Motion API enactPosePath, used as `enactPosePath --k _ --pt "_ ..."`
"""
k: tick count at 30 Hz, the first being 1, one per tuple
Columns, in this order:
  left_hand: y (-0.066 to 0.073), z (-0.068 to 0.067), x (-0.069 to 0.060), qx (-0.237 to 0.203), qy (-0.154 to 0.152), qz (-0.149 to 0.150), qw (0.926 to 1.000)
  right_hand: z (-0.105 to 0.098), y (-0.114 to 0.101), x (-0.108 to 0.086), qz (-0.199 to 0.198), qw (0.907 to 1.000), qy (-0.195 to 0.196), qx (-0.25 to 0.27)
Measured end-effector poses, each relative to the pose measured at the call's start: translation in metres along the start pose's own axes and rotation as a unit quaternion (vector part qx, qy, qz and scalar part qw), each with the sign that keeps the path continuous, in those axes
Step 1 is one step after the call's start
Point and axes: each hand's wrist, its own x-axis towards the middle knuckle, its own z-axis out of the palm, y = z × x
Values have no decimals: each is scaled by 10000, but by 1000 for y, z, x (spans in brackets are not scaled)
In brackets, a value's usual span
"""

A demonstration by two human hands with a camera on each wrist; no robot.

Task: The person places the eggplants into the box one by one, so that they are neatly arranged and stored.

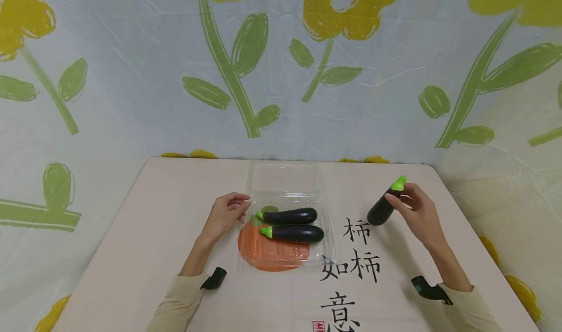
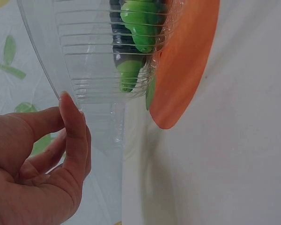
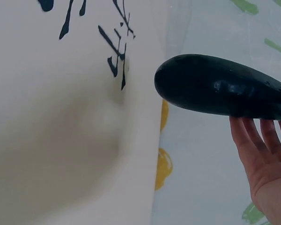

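A clear plastic clamshell container [image 1: 322,254] lies open in the middle of the table, its lid [image 1: 283,178] folded back. Two dark eggplants, an upper one [image 1: 291,216] and a lower one [image 1: 298,234], lie side by side in it, green stem ends leftward. At the container's left rim is my left hand [image 1: 224,215], thumb and index finger meeting at the edge. In the left wrist view the index fingertip overlaps the rim corner. My right hand [image 1: 414,212] grips a third eggplant [image 1: 381,211] near its green cap. That eggplant tilts with its round end down, raised above the table, right of the container.
The pale tablecloth [image 1: 175,185] carries black brush characters [image 1: 362,266] and an orange printed shape [image 1: 263,266] under the container. A flowered curtain [image 1: 281,78] hangs behind the table. Small dark wrist cameras [image 1: 214,278] sit at the sleeves.
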Motion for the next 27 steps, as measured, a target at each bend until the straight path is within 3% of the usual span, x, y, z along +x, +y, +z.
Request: enactPosePath --k 13,27 --pt "3 0 -1 106 2 -27 9999 12 -29 -4 -175 9998 -90 -102" --pt "-1 -1 0 19 -48 -4 10000 38 -65 -4 -690 9968 -402 -50"
